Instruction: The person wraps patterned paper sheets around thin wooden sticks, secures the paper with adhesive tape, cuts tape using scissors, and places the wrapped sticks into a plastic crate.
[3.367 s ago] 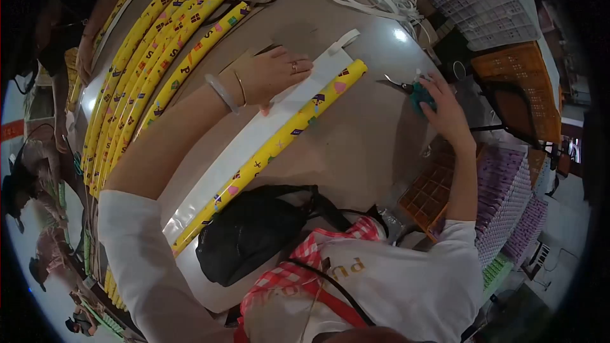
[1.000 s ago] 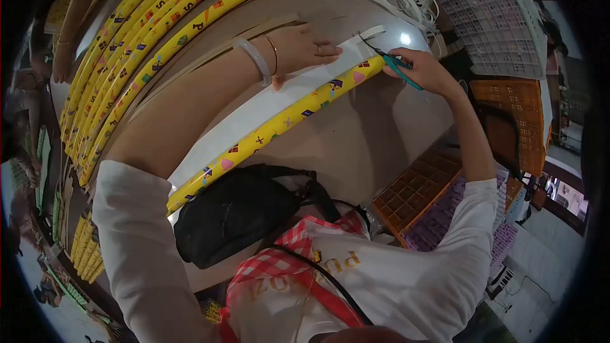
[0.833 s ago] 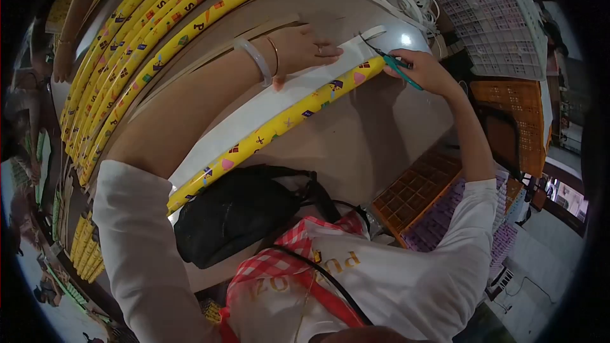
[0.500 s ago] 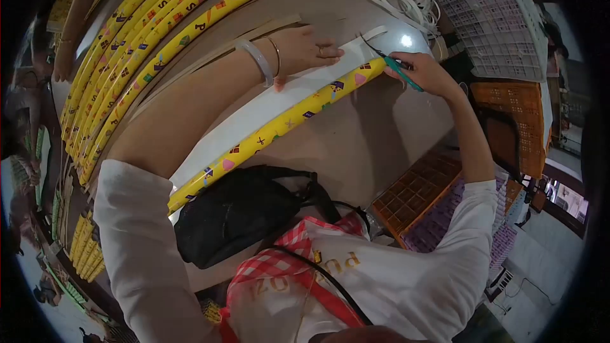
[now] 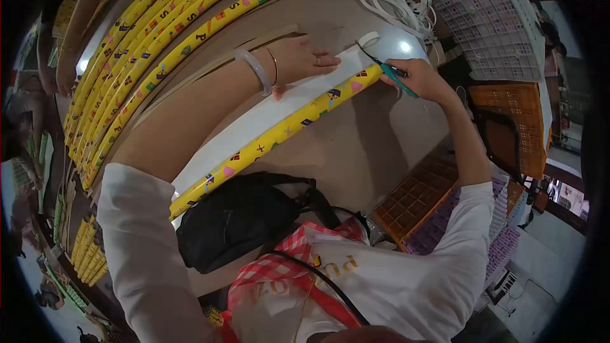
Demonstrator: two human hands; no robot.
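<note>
My left hand (image 5: 302, 63) lies flat, fingers apart, on a long white sheet (image 5: 254, 114), with cardboard strips (image 5: 267, 39) beneath its wrist. Along the sheet's near edge runs a yellow printed roll (image 5: 279, 132). In my right hand (image 5: 416, 79) are green-handled scissors (image 5: 397, 75), held at the roll's far end. Their dark blades point toward a white band (image 5: 368, 39) at the sheet's tip. Whether the blades touch the band I cannot tell.
Several yellow rolls (image 5: 159, 38) lie at the upper left, near another person's arm (image 5: 73, 32). Coiled white straps (image 5: 403, 3) are at the top. A black bag (image 5: 235, 219) sits close to my body. Orange crates (image 5: 419, 197) and a white basket (image 5: 486, 19) stand at the right.
My right hand has picked up the scissors from the table's right side and brought them to the sheet's tip. My left hand remains on the sheet. Lately the view has shifted slightly.
</note>
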